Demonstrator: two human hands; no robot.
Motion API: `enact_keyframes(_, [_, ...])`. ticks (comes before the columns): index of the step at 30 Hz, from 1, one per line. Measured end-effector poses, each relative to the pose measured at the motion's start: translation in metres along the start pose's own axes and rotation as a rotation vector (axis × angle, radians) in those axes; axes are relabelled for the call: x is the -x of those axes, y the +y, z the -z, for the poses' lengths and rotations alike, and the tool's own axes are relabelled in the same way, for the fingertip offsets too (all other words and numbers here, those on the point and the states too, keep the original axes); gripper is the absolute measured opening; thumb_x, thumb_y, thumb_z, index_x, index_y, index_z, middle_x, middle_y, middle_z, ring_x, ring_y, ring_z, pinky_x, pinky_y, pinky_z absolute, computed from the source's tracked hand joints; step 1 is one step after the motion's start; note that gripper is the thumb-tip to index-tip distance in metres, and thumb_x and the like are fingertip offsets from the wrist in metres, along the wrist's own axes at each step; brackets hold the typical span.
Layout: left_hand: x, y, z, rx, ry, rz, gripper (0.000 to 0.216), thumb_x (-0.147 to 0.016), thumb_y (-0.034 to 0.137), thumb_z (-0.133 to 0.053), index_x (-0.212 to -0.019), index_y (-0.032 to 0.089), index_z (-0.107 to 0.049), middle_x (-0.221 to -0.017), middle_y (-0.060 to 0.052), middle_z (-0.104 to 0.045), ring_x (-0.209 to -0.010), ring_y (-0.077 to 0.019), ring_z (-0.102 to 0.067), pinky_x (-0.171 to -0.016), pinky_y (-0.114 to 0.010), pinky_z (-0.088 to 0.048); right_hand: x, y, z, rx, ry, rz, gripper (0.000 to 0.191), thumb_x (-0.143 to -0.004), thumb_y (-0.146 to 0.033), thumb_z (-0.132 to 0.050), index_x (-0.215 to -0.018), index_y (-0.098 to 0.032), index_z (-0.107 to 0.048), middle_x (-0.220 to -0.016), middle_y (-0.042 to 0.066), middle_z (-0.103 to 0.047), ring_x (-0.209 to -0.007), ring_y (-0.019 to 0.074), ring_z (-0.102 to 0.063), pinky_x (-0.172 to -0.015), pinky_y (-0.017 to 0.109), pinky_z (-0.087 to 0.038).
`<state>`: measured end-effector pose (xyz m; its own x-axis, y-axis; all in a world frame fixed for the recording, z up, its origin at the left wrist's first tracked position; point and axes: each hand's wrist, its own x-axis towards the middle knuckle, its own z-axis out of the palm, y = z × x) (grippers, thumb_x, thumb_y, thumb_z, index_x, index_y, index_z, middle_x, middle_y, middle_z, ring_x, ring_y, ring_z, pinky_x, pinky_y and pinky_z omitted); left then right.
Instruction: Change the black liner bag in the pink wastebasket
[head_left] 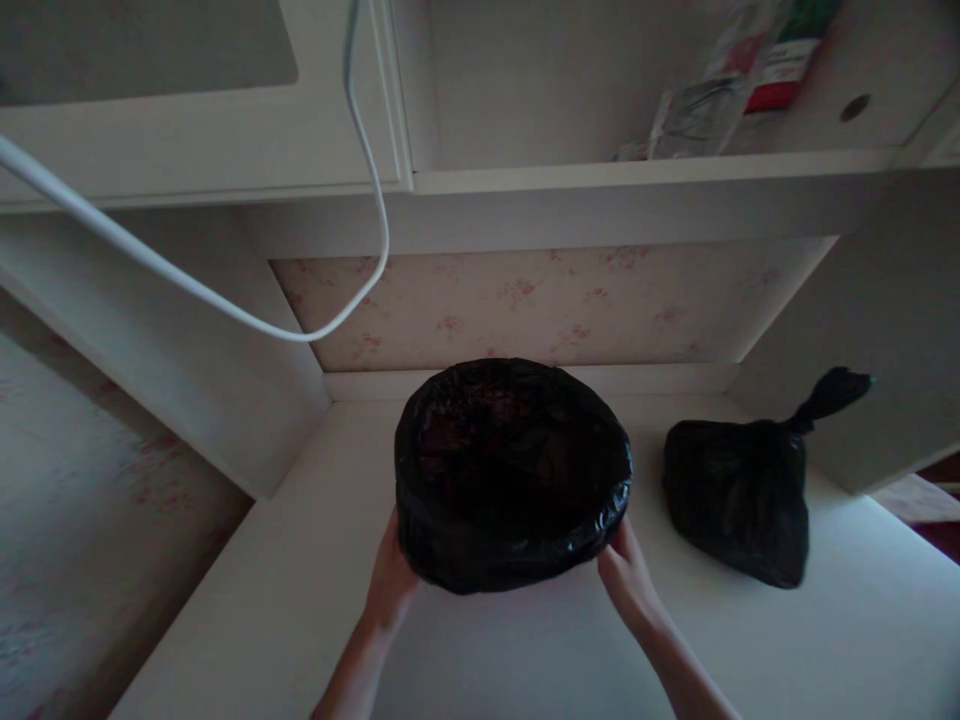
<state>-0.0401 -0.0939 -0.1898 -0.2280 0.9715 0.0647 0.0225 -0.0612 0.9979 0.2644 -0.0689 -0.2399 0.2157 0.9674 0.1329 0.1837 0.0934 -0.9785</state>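
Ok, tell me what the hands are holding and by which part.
The bag-lined bin, gripped from both sides: the left hand on its lower left wall, the right hand on its lower right wall.

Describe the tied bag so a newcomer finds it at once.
On the white desk under the shelf, look right of the round bin lined in black. The tied bag lies apart from it: black plastic too, but knotted shut with a tail sticking up, not open-topped.
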Motion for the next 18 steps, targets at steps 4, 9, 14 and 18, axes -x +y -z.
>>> enact_keyframes(4, [0.005, 0.012, 0.011, -0.026, -0.026, -0.04, 0.097, -0.068, 0.061, -0.087, -0.152, 0.027, -0.053, -0.16, -0.013, -0.052, -0.151, -0.0377, -0.041, -0.124, -0.048, -0.034, 0.0, -0.017, 0.007, -0.105, 0.024, 0.008, 0.096, -0.079, -0.063, -0.074, -0.16, -0.025, -0.037, -0.157, 0.017, -0.051, -0.146, 0.0353, -0.048, -0.116, 0.049, -0.044])
enact_keyframes(9, [0.009, 0.031, 0.009, 0.103, -0.003, -0.061, 0.131, -0.072, 0.065, -0.084, -0.167, 0.036, 0.0, -0.17, -0.013, -0.034, -0.154, -0.0356, -0.036, -0.124, -0.05, -0.034, -0.005, -0.043, 0.016, -0.298, 0.027, 0.097, 0.114, -0.08, -0.054, -0.079, -0.166, -0.039, -0.005, -0.172, 0.01, -0.027, -0.156, 0.0312, -0.034, -0.118, 0.052, -0.043])
enact_keyframes(14, [-0.002, 0.045, 0.009, 0.115, 0.015, -0.184, 0.106, -0.073, 0.055, -0.087, -0.162, 0.041, -0.032, -0.171, -0.006, -0.034, -0.157, -0.0334, -0.03, -0.128, -0.047, -0.025, -0.021, -0.061, 0.024, -0.292, 0.046, 0.171, 0.081, -0.082, -0.046, -0.079, -0.154, -0.037, -0.042, -0.169, 0.008, -0.035, -0.155, 0.0313, -0.035, -0.122, 0.052, -0.037])
enact_keyframes(18, [-0.016, 0.057, 0.017, 0.087, -0.025, -0.257, 0.048, -0.085, 0.05, -0.078, -0.131, 0.039, -0.072, -0.171, 0.002, -0.034, -0.159, -0.0318, -0.024, -0.128, -0.042, -0.026, -0.032, -0.075, 0.029, -0.304, 0.068, 0.194, 0.056, -0.079, -0.049, -0.081, -0.13, -0.031, -0.067, -0.156, 0.009, -0.054, -0.147, 0.0334, -0.046, -0.12, 0.05, -0.04])
